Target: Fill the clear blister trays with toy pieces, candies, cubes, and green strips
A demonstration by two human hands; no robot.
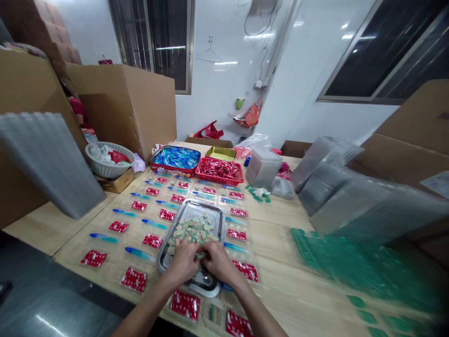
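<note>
A metal tray (pixel 219 224) lies on the table with a heap of small striped pieces (pixel 196 228) in it. Over its near half, my left hand (pixel 185 257) and my right hand (pixel 216 258) meet with fingers closed around something small, apparently striped pieces. Around the tray, clear plastic packs in rows hold red dotted packets (pixel 152 240) and blue sticks (pixel 139 253). Near the front edge, one pack also shows a striped piece (pixel 214 314).
Behind the tray stand a tin of blue sticks (pixel 177 158) and a red basket of packets (pixel 220 171). Stacked clear trays (pixel 52 164) lean at the left; more (pixel 379 206) stand at the right beside green pieces (pixel 351 267). A colander (pixel 110 168) and a person (pixel 77 110) are at the back left.
</note>
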